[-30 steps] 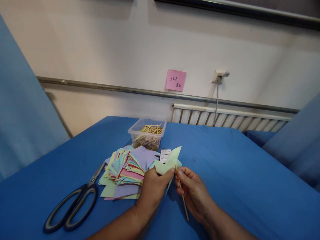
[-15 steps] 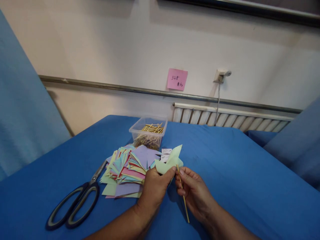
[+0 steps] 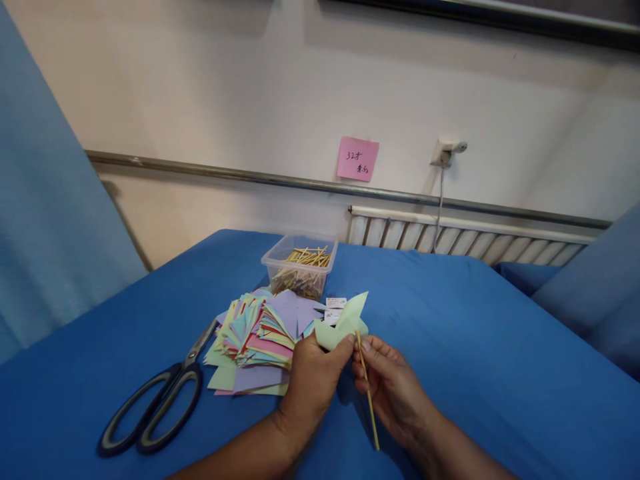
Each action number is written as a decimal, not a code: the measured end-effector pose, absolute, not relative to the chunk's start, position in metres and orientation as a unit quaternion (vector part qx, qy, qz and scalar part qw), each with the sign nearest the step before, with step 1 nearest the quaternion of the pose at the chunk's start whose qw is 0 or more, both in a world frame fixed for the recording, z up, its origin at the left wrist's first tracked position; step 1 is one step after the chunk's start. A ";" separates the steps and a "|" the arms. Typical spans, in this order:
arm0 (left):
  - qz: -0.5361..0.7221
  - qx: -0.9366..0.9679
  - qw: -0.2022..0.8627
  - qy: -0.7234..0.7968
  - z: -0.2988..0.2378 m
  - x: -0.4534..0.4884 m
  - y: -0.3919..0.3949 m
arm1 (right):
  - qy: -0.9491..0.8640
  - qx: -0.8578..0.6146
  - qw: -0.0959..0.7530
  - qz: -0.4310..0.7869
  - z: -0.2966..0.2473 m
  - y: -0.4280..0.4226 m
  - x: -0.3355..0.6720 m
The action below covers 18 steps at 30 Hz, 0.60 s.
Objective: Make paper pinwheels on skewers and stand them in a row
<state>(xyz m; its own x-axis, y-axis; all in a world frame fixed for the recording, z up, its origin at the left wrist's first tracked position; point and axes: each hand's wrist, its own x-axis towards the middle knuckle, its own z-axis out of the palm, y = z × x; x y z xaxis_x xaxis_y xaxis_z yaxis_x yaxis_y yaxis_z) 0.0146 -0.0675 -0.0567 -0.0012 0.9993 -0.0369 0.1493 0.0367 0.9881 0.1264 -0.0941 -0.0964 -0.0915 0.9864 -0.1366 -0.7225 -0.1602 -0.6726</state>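
Note:
A pale green paper pinwheel (image 3: pixel 350 315), its blades folded up, is pinched by my left hand (image 3: pixel 316 369) between thumb and fingers. My right hand (image 3: pixel 389 380) grips a thin wooden stick (image 3: pixel 371 407) near its upper end, which touches or lies close to the paper's centre; the exact contact is hidden by my fingertips. The stick's lower end hangs down towards me. Just left of my left hand lies a heap of coloured paper squares (image 3: pixel 293 313) with cut corners.
Scissors (image 3: pixel 175 383) with dark handles lie left of the paper heap. A clear plastic tub (image 3: pixel 280 272) of sticks stands behind it, with small white cards (image 3: pixel 336 303) nearby. Blue cloth (image 3: pixel 475 347) covers the table; a radiator (image 3: pixel 400 231) and wall are beyond.
The whole view has shifted slightly, so everything sits a little further right. Both hands keep their holds on the paper pinwheel and the stick.

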 end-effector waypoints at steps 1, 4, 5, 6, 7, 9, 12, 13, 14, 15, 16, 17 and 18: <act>0.452 0.527 0.469 0.546 -0.057 0.015 -0.067 | -0.227 -0.292 0.607 0.703 -0.097 -0.094 0.126; 0.448 0.527 0.467 0.551 -0.057 0.015 -0.067 | -0.228 -0.293 0.607 0.703 -0.097 -0.094 0.127; 0.446 0.528 0.466 0.552 -0.057 0.015 -0.067 | -0.228 -0.293 0.607 0.703 -0.097 -0.094 0.127; 0.445 0.529 0.466 0.553 -0.057 0.015 -0.067 | -0.228 -0.293 0.606 0.704 -0.097 -0.094 0.126; 0.444 0.529 0.465 0.554 -0.056 0.015 -0.067 | -0.228 -0.293 0.606 0.704 -0.096 -0.094 0.126; 0.446 0.529 0.462 0.555 -0.056 0.015 -0.067 | -0.227 -0.291 0.607 0.704 -0.095 -0.094 0.126; 0.453 0.527 0.459 0.554 -0.055 0.015 -0.067 | -0.227 -0.288 0.609 0.704 -0.093 -0.095 0.125; 0.455 0.526 0.458 0.553 -0.055 0.015 -0.067 | -0.227 -0.289 0.609 0.703 -0.093 -0.095 0.125; 0.457 0.525 0.458 0.553 -0.054 0.015 -0.068 | -0.228 -0.290 0.609 0.703 -0.093 -0.095 0.124; 0.459 0.525 0.457 0.552 -0.054 0.015 -0.068 | -0.229 -0.292 0.609 0.701 -0.093 -0.095 0.124; 0.460 0.525 0.456 0.552 -0.053 0.015 -0.068 | -0.230 -0.294 0.610 0.699 -0.094 -0.095 0.124; 0.460 0.524 0.456 0.553 -0.053 0.015 -0.068 | -0.230 -0.296 0.612 0.697 -0.094 -0.095 0.124; 0.461 0.523 0.455 0.554 -0.053 0.015 -0.069 | -0.231 -0.298 0.613 0.694 -0.094 -0.095 0.124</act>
